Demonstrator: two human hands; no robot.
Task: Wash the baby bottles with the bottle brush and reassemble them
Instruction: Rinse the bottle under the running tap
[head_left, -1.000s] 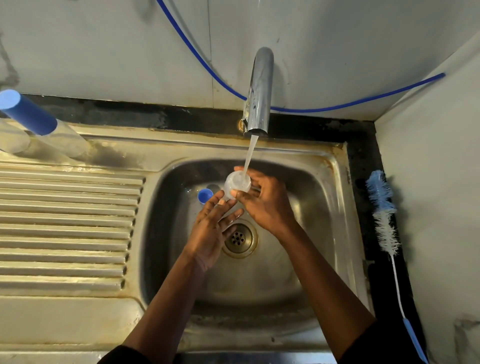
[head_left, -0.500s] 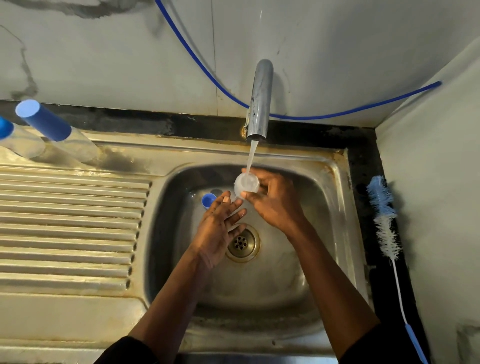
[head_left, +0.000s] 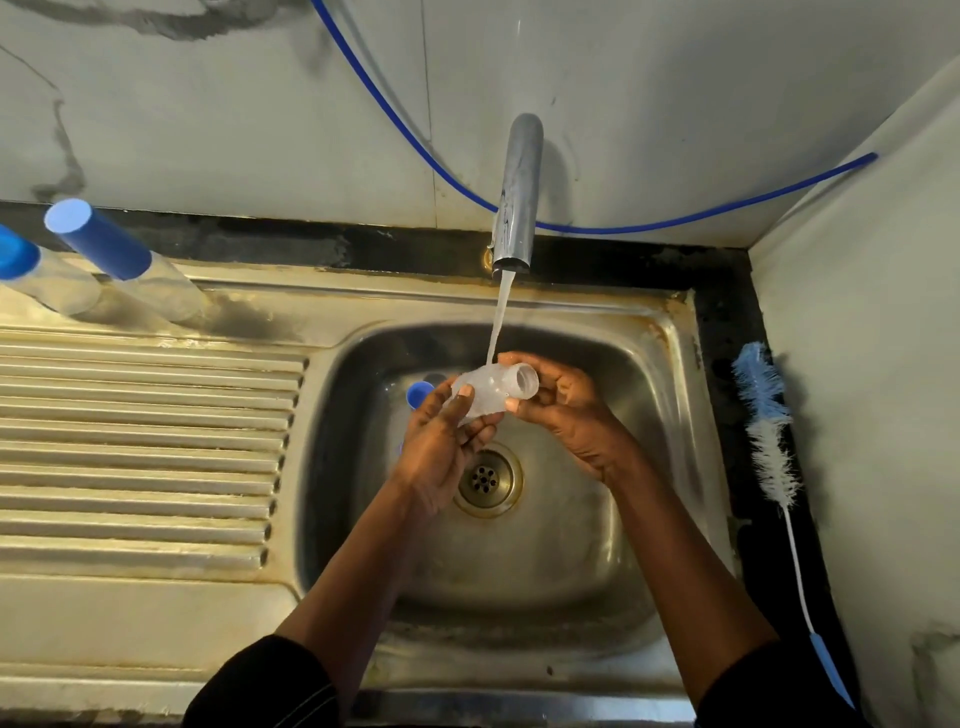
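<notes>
Over the sink basin (head_left: 649, 415), I see both hands on the clear bottle (head_left: 491, 392). It's tipped on its side with the open neck pointing right. Left hand (head_left: 441, 452) grips the base end, right hand (head_left: 566, 410) pinches the neck end. The stream from the tap (head_left: 517, 197) hits the bottle's side. A blue cap (head_left: 418, 392) sits in the basin just behind the left hand. The bottle brush (head_left: 769, 431) lies on the dark desk strip right of the sink, untouched. Two blue-capped bottles (head_left: 119, 260) sit at the back of the drainboard, far left.
</notes>
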